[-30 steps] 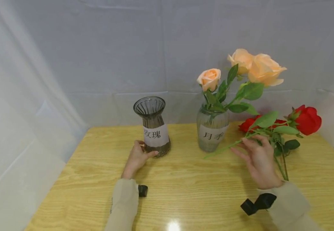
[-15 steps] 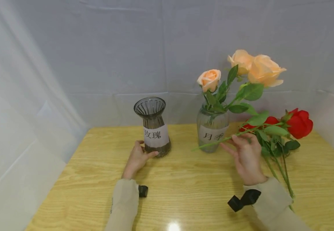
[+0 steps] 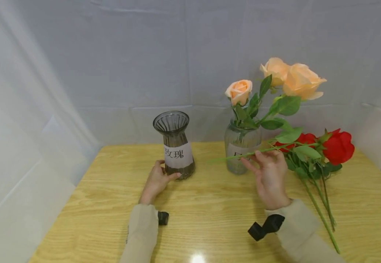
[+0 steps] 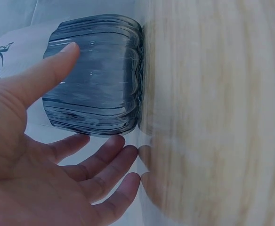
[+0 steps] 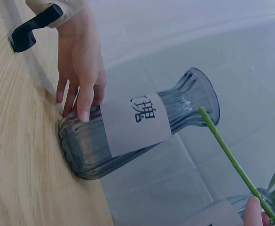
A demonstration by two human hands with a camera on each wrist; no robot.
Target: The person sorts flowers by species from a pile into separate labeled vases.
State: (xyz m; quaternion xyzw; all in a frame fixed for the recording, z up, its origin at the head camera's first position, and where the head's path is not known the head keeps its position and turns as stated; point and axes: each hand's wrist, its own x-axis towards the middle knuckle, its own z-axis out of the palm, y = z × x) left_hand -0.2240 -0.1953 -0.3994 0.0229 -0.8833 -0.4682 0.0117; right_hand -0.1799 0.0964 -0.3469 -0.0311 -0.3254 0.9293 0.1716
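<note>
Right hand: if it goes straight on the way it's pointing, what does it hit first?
Probably the clear, rounded glass vase. In the head view the right hand points forward and slightly left, towards it. Depth is unclear, though: it might pass in front of or above it.

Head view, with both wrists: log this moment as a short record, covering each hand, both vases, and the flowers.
Left hand: thumb and fingers around the base of the dark vase
Right hand: pinches the green stem of a red flower
Stem end: points toward the dark vase, in neither vase
Dark vase: upright, label reads 玫瑰
Clear vase: upright, holds peach flowers; label partly hidden
Other red flowers: lying on the table, right of the clear vase
</note>
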